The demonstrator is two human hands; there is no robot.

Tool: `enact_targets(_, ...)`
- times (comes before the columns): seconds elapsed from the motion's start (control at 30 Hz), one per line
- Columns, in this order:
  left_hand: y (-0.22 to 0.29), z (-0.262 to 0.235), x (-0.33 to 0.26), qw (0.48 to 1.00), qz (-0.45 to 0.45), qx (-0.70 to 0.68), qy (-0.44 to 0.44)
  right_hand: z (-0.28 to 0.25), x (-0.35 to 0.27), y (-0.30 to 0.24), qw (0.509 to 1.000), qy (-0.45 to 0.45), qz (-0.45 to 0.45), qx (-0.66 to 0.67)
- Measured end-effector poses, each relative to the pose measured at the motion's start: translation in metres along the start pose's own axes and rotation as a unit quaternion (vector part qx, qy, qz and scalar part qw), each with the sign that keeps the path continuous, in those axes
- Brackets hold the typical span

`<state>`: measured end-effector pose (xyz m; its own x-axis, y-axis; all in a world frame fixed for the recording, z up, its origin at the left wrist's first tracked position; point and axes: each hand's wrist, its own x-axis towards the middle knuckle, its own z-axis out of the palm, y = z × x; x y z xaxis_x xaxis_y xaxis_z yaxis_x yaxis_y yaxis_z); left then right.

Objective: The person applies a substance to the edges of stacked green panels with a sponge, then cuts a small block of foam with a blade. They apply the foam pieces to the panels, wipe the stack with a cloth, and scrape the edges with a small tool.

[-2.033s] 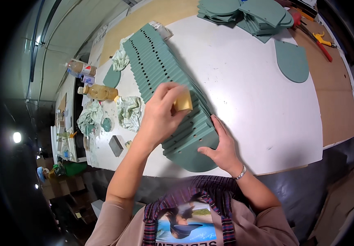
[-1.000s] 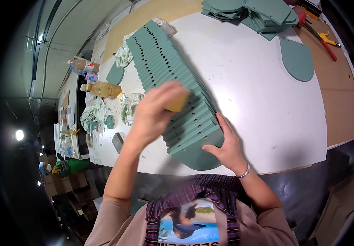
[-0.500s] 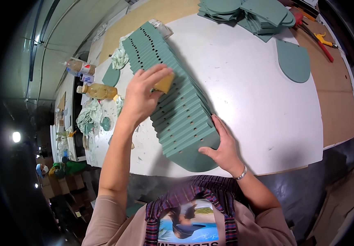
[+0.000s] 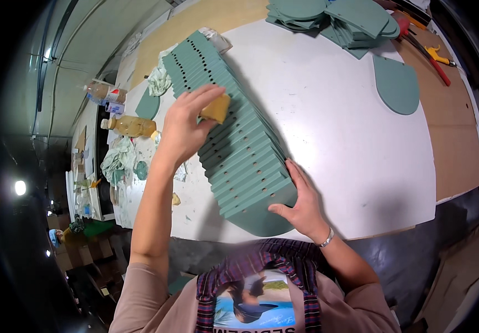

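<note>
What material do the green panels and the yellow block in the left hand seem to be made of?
Green panels: likely painted board, matte, with stiff flat edges and drilled holes. Yellow block in the left hand: probably a sponge, with a soft, porous look; not certain.

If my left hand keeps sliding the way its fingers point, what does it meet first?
Likely more of the fanned green panels; the left hand holds a yellow sponge on them, fingers pointing up the row.

Bright centre, dark fisheye-warped rim.
</note>
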<state>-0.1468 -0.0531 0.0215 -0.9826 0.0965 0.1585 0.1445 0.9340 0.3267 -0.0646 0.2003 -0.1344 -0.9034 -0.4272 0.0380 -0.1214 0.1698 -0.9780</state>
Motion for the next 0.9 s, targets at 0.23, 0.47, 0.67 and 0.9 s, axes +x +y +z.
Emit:
enact_targets(0.23,-0.018,-0.009,-0.024,0.997,-0.058,0.043,0.038,0.000,0.000,0.002,1.000,-0.001,-0.005,0.007)
enact_targets(0.47,-0.026,-0.019,-0.054,0.999,-0.050,0.012,0.004,-0.012,0.011,-0.005,0.998,-0.053,0.016,-0.004)
enact_targets(0.67,-0.027,-0.020,-0.068,0.999,-0.045,0.004,-0.026,-0.016,0.034,-0.011,0.994,-0.107,-0.014,0.019)
enact_targets(0.9,-0.015,-0.024,-0.065,0.997,-0.017,0.010,-0.071,-0.013,0.036,-0.005,0.987,-0.131,-0.006,0.087)
